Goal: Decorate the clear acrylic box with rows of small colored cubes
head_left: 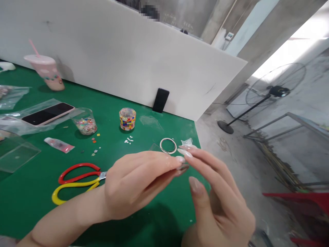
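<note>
My left hand (141,181) is held above the green table with thumb and fingers pinched together. Whatever lies in the pinch, if anything, is too small or hidden to make out. Close by, my right hand (223,202) has its thumb apart from its fingers, and its fingertips come near the left fingertips. Nothing shows between the right thumb and fingers. Just beyond the hands lie a white ring-shaped roll (168,139) and a crumpled piece of clear plastic (188,142). Scissors (79,176) with one red and one yellow handle lie partly behind my left wrist.
Farther back stand a colourful mosaic-patterned cup (128,119) and a clear cup of sequins (86,123). A small tube (59,145), a phone (47,114) and a pink drink cup (47,72) are leftward. Another phone (161,100) leans on the white partition (115,51).
</note>
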The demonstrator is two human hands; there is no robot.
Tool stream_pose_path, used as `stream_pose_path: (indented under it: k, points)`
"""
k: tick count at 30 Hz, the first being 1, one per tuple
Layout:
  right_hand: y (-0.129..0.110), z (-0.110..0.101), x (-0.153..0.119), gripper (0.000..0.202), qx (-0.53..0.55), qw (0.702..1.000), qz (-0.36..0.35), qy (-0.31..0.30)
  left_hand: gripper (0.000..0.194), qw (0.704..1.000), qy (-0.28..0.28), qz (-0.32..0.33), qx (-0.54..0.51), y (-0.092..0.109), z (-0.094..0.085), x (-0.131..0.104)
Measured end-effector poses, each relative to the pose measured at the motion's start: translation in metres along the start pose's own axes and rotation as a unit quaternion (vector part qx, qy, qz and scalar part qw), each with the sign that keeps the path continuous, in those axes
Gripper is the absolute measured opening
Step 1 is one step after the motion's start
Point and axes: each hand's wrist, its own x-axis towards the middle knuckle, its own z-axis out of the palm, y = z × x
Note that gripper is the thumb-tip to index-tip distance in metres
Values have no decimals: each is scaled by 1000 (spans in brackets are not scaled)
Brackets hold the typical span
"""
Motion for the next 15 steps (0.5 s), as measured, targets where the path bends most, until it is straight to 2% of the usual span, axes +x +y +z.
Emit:
stream_pose_path:
  k: [3, 6, 10, 15]
  points:
    - [1, 3, 1, 36, 67, 997, 46, -18, 28, 1000, -5, -8, -15, 0, 0, -1]
    - [2, 9, 5, 27, 118, 988, 94, -26, 29, 999, -40, -15, -28, -1, -1, -4]
    - [0, 14, 10, 21, 193, 969, 144, -48, 33, 998, -61, 4, 17, -6, -2, -9]
    - [5, 16, 9, 18, 197, 969, 150, -13, 65, 993, -121, 9, -11, -10, -3, -15]
